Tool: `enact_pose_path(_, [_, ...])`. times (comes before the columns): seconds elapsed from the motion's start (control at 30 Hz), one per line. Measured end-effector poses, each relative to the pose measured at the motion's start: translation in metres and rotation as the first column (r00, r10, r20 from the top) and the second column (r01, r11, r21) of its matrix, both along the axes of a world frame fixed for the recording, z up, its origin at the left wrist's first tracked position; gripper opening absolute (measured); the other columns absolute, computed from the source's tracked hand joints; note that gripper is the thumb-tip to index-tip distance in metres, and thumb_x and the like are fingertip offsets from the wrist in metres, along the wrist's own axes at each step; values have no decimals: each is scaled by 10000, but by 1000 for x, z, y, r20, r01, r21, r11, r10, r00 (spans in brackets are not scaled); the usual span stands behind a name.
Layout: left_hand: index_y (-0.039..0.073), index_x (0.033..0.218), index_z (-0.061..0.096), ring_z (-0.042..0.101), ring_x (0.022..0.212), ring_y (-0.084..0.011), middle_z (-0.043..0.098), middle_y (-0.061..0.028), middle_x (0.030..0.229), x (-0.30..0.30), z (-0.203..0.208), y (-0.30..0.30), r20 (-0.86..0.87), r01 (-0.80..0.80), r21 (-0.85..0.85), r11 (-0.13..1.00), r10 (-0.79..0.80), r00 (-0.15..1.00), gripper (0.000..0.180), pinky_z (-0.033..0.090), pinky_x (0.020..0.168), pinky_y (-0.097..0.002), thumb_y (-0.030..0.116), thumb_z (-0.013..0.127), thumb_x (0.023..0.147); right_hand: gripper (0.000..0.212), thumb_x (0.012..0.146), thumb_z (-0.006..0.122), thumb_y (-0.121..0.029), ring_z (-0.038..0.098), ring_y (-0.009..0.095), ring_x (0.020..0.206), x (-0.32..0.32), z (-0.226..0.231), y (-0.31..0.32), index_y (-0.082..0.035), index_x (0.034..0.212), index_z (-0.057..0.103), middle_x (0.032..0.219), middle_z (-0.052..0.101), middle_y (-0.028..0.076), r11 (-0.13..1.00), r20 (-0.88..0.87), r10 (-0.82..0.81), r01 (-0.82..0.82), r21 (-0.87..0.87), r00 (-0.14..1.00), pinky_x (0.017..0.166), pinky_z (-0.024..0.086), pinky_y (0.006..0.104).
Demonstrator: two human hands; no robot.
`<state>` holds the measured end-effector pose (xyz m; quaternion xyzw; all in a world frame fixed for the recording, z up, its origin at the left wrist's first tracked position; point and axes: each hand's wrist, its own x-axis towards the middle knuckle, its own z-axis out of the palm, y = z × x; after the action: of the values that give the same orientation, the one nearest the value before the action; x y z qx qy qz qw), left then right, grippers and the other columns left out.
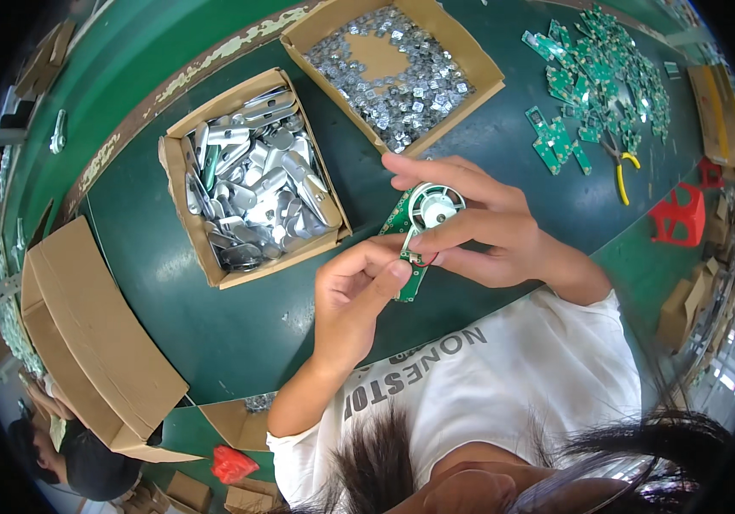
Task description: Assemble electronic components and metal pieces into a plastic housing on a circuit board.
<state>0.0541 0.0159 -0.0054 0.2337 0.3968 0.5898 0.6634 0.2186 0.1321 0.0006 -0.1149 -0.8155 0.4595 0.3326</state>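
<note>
Both hands meet over the green table [504,163], just in front of the person's white shirt [504,377]. The right hand [491,227] is closed around a small round speaker [434,206], fingers curled over its rim and thumb underneath. The left hand [354,291] pinches the lower end of a narrow green circuit board [408,248] between thumb and forefinger; the board sits against the speaker, and a short red wire [430,259] shows where they meet.

Just beyond the hands stand two open cardboard boxes: one [252,176] heaped with silvery metal clips, the other [393,64] with small shiny metal squares. More green boards [603,81] lie scattered to the right, beside yellow-handled pliers [622,176].

To my eye, the weak spot is that thin wire: if either hand twists or pulls away, it could tear at the joint. The pinch on the board is light too, so it might slip and drop to the table.
</note>
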Motion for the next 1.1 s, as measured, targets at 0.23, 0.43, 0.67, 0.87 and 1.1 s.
enact_pose_path(0.23, [-44, 858, 612, 564, 828, -95, 614, -132, 1061, -13, 7, 1, -72, 109, -13, 994, -110, 991, 50, 454, 702, -222, -4, 587, 876, 119, 761, 688, -83, 576, 365, 1056, -1, -2, 2, -63, 856, 618, 1371, 375, 317, 998, -5, 61, -61, 18, 998, 849, 437, 429])
enact_pose_path(0.43, [-77, 854, 609, 593, 878, -132, 592, -157, 1106, -9, 15, 4, -224, 68, 52, 996, -55, 973, 45, 492, 734, -243, -33, 599, 856, 169, 762, 658, -16, 544, 360, 1071, -1, -3, 0, -79, 885, 558, 1430, 275, 310, 995, 146, 41, -54, 87, 988, 867, 406, 439])
enact_pose_path(0.67, [-72, 895, 621, 612, 875, -139, 612, -140, 1070, -5, 6, 3, -569, 45, 135, 990, 40, 821, 67, 505, 762, -244, -18, 612, 856, 240, 742, 646, 41, 538, 370, 1053, -3, -7, -7, -77, 916, 530, 1419, 272, 328, 990, 77, -6, -5, 139, 997, 857, 412, 458])
enact_pose_path(0.87, [-79, 914, 613, 604, 850, -124, 631, -127, 1018, 4, 3, 1, -320, 16, 27, 1000, -7, 948, 73, 499, 752, -236, -20, 591, 876, 240, 744, 648, 29, 543, 382, 1046, -3, -10, -3, -66, 927, 525, 1407, 260, 361, 981, 43, -29, 20, 191, 999, 849, 417, 459])
enact_pose_path(1.1, [-66, 956, 590, 635, 876, -161, 623, -123, 1024, 9, 1, 2, -225, -58, -97, 994, 35, 974, 91, 550, 700, -266, -33, 585, 871, 163, 731, 673, -6, 537, 379, 1080, 1, -4, 2, -51, 870, 601, 1388, 355, 302, 991, 73, -28, 18, 135, 997, 856, 432, 438])
